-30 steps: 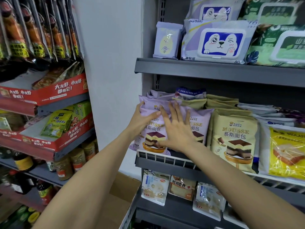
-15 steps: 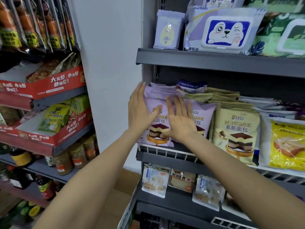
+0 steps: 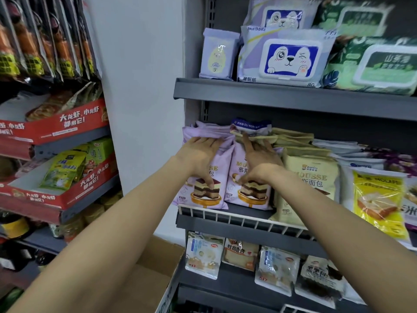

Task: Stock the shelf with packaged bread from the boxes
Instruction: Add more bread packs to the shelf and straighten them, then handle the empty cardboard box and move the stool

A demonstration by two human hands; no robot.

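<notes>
Two purple mousse bread packs stand side by side at the left end of the middle shelf, behind a white wire rail (image 3: pixel 237 219). My left hand (image 3: pixel 200 157) lies flat on the left purple pack (image 3: pixel 203 197), fingers reaching its top edge and thumb on its front. On the right purple pack (image 3: pixel 250 198) my right hand (image 3: pixel 259 161) presses with straight fingers pointing up. More purple packs are stacked behind them. Cream mousse bread packs (image 3: pixel 313 177) stand just to the right.
An open cardboard box (image 3: pixel 153 274) sits on the floor below my arms. Yellow toast packs (image 3: pixel 379 199) fill the shelf's right side. Wet wipes (image 3: pixel 286 57) are on the shelf above, small bread packs (image 3: pixel 203 256) on the one below. Left is a snack rack with red trays (image 3: pixel 56 129).
My hands have slid up and apart, each onto its own purple pack. The two front packs now stand upright side by side behind the rail.
</notes>
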